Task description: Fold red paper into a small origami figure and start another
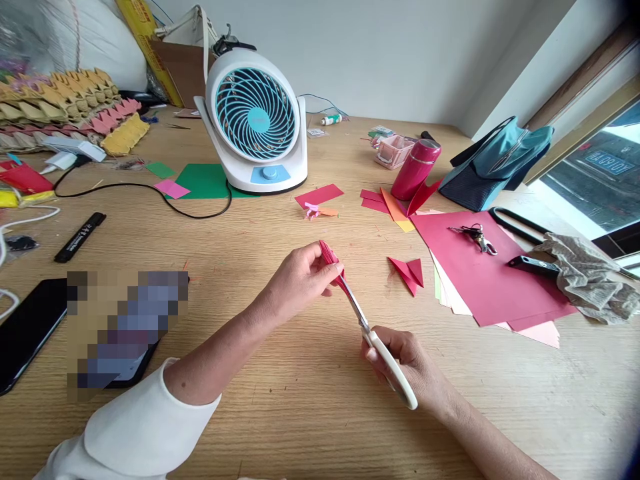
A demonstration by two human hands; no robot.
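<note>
My left fingers pinch a folded bit of red paper over the middle of the wooden surface. My right fingers are curled around the white handles of the scissors. The blades touch the low end of the red paper. A red folded scrap lies just to the right, and the round fan stands behind.

Light wood-grain table. White round fan with blue grille stands toward back, partly over flat green paper sheet. Right: magenta cylindrical bottle, blue-green fabric bag, large red paper sheets. Centre-right: small folded red paper piece.
</note>
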